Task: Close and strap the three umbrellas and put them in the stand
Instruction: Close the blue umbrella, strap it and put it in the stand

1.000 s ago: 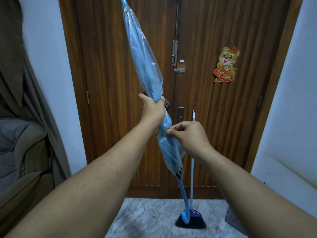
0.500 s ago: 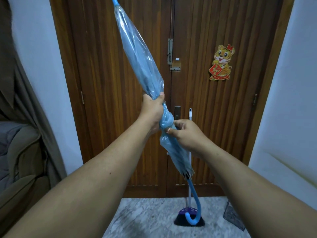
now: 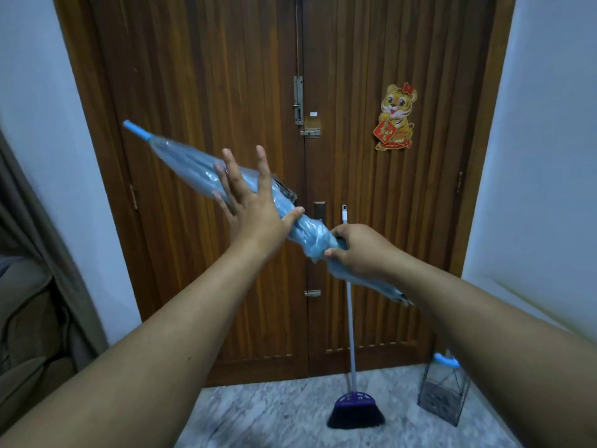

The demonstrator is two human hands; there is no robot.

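One folded blue umbrella (image 3: pixel 193 171) slants mid-air before the door (image 3: pixel 226 92), tip toward ten o'clock. The right hand (image 3: pixel 358 250) is clenched round its lower canopy; the left hand (image 3: pixel 250 202) lies against it, fingers splayed. One wire stand (image 3: pixel 444 394) sits at five o'clock, a blue handle (image 3: pixel 447 361) possibly inside, beside one broom (image 3: pixel 355 412).

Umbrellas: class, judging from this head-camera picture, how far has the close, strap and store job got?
Done: the blue umbrella is closed. In hand: the right hand grips it near the handle end, while the left hand lies open on the canopy; whether it is strapped cannot be told. Left: stowing it in the stand, where one blue handle seems to show. No other umbrellas visible.
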